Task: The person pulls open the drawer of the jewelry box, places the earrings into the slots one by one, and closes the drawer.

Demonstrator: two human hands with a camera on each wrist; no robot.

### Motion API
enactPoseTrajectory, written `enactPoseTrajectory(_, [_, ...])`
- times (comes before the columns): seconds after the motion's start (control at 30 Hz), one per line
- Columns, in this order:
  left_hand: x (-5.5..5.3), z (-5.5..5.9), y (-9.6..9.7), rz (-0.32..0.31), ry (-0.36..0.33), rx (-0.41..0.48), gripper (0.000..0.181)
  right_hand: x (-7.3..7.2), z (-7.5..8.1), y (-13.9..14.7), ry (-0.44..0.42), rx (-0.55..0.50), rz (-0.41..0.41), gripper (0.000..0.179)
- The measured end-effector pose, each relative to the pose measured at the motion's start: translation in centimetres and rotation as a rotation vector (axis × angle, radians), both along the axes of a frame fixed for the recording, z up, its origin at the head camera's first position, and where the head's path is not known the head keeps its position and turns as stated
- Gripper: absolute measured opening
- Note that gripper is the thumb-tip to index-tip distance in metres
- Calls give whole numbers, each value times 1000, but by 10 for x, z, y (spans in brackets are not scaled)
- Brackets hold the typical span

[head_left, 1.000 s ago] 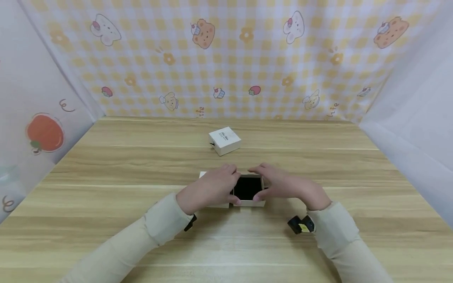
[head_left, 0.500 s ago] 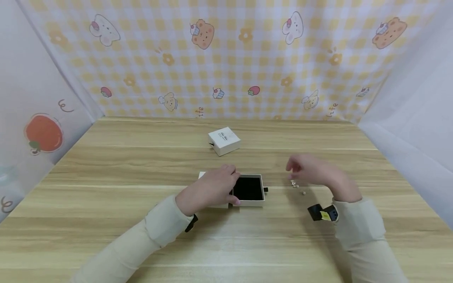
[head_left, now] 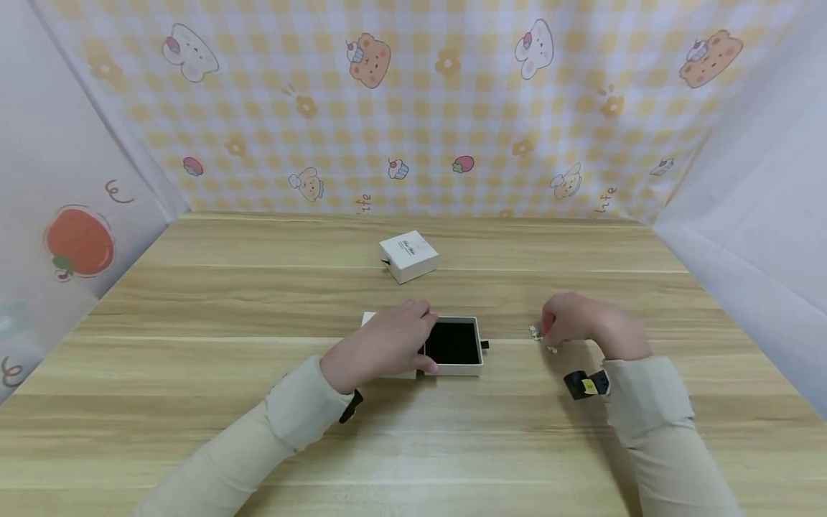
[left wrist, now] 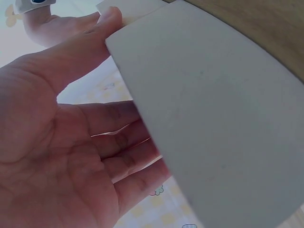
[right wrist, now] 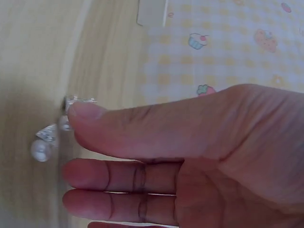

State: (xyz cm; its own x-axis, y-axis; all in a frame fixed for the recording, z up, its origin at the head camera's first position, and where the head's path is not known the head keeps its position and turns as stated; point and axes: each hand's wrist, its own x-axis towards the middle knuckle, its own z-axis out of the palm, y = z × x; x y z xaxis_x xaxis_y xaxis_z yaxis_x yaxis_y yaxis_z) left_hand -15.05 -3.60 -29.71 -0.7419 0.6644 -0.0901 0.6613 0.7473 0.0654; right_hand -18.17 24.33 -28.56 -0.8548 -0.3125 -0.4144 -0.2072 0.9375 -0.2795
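My left hand [head_left: 388,339] grips the white sleeve of a small jewelry box [left wrist: 213,109], thumb on the near side and fingers on the far side. Its drawer [head_left: 454,370] stands pulled out to the right, showing a black lining and a short black tab. Further right, my right hand [head_left: 584,323] is down at a pair of earrings with pearls and sparkling stones. One earring [right wrist: 41,145] lies apart from the fingers. The thumb tip overlaps the other earring [right wrist: 76,99]; the forefinger is hidden, so I cannot tell if it is pinched.
A second white box [head_left: 409,257], closed, with dark lettering on its lid, sits behind the first one. The wood-grain table [head_left: 258,287] ends at a yellow checked curtain [head_left: 413,129], with pale cloth walls at both sides.
My right hand has left the drawer, moved right and come down to the earrings on the table. My left hand keeps its grip on the jewelry box, which has stayed in place.
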Motion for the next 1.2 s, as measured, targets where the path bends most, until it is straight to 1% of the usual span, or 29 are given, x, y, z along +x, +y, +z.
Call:
enactPoseTrajectory(0.2, [1,1,0,-2,-4,-2,60,-3,-9,2,-47,-19,-28,12])
enactPoseTrajectory(0.33, [2,2,0,-3,2,0,60,-5,-12,3,-58,-20,-38,12])
enactPoseTrajectory(0.5, [1,0,0,5,-3,6,62,-6,-13,3,-66,-28,-44,12])
enactPoseTrajectory(0.97, [1,1,-1,0,-7,19,62,-7,-12,3,-69,-28,-33,13])
enactPoseTrajectory(1.2, [1,1,-1,1,-12,8,63,-4,-5,3,-43,-43,-34,14])
